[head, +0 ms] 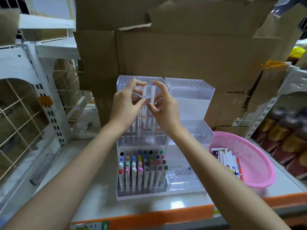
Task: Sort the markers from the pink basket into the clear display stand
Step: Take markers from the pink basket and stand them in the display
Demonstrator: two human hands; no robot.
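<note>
Starting leftmost, the left hand pinches the orange-capped marker between thumb and fingertips, grip closed on the upper barrel. Just beside it stands the purple-capped marker, pinched the same way by the right hand. Both markers are near upright with caps up, and their lower ends are down at the middle tier of the clear display stand. Each long axis runs straight down from its grip, so a downward push looks likely. Farther right on the bench, the pink basket holds loose markers lying flat, nearer the right hand.
</note>
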